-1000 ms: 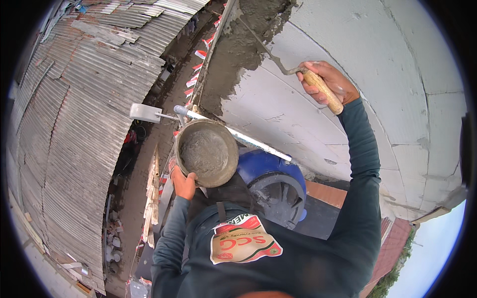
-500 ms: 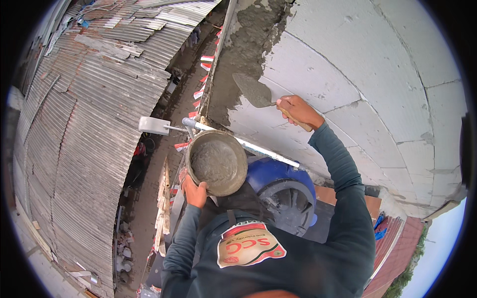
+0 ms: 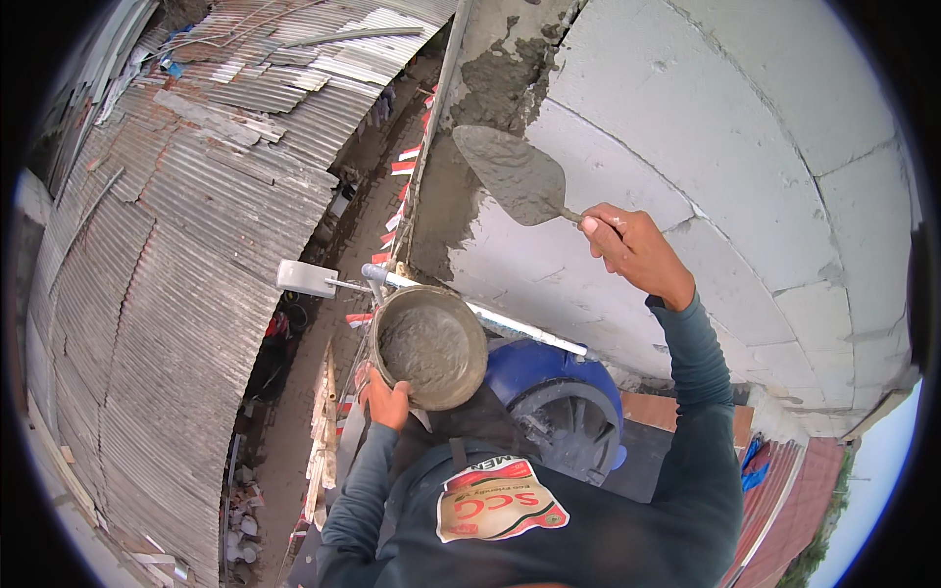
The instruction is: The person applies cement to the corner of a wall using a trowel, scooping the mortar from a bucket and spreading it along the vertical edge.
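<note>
Two hands engaged: each clamped on its own tool, held well apart.
Right hand (image 3: 635, 253): closed around handle of trowel (image 3: 512, 174); handle itself hidden inside grip.
Trowel blade: loaded with grey mortar, tilted, tip raised toward upper left, held just beside wall face; contact with wall not discernible.
Left hand (image 3: 384, 400): gripped on lower rim of round pan (image 3: 429, 346), thumb over edge.
Pan: held at chest level, below and left of trowel, partly filled with wet grey mortar.
Wall (image 3: 725, 167): pale blocks with visible joints; dark wet mortar patch (image 3: 469, 147) spread along left edge, from upper corner down toward white pipe (image 3: 510, 323).
Step in hand (judged): plastering of block corner; charged trowel positioned for application beside wet patch.
Next move, requirements (judged): blade pressed flat against block, drawn along edge of wet patch with even pressure; pan kept level and close below to catch droppings.
Surroundings: corrugated metal roofing (image 3: 186, 255) far below at left; blue drum-shaped object (image 3: 559, 392) beneath pan; narrow alley between roofing and wall.
Hazard (judged): work performed at height; dropped mortar liable to fall into alley.
</note>
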Available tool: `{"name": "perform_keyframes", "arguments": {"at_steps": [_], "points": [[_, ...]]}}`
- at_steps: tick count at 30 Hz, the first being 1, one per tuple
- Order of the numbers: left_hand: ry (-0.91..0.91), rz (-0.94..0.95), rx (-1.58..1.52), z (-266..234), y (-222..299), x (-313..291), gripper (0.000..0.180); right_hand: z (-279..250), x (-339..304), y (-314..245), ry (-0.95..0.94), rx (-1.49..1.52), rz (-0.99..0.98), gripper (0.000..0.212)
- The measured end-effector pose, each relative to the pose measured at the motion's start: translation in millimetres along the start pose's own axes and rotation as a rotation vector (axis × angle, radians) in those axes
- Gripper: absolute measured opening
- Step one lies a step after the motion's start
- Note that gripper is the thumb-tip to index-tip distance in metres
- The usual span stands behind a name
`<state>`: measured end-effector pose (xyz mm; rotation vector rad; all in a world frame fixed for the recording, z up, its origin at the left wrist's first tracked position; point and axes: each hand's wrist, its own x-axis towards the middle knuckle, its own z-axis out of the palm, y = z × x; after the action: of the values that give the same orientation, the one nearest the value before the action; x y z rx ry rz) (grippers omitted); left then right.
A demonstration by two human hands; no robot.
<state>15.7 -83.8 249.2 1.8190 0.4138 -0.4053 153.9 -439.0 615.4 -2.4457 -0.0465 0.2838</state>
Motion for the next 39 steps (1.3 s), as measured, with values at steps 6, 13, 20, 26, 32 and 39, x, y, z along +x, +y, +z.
{"name": "perform_keyframes", "arguments": {"at_steps": [6,13,20,26,32,39], "points": [[0.007,-0.043,-0.015,-3.0,-8.5,-4.0,0.086,43.1,10.3,-23.4,-0.492,0.43,0.004,0.039],[0.049,-0.038,0.036,2.5,53.9,-24.2,0.054,77.1,94.6,57.4,-0.448,1.028,0.183,0.037],[0.127,-0.02,0.006,-2.6,52.6,-27.3,0.057,-14.9,49.5,6.7,-0.127,0.837,0.018,0.042],[0.097,0.07,0.023,3.5,38.6,-19.3,0.05,59.1,72.2,69.2,-0.334,0.12,0.181,0.042],[0.096,0.124,0.043,1.1,22.5,-15.4,0.061,105.6,103.5,108.5,-0.241,0.083,0.199,0.043],[0.114,0.064,0.026,4.7,28.8,-13.6,0.05,50.9,71.6,61.8,-0.127,0.16,0.134,0.04]]}}
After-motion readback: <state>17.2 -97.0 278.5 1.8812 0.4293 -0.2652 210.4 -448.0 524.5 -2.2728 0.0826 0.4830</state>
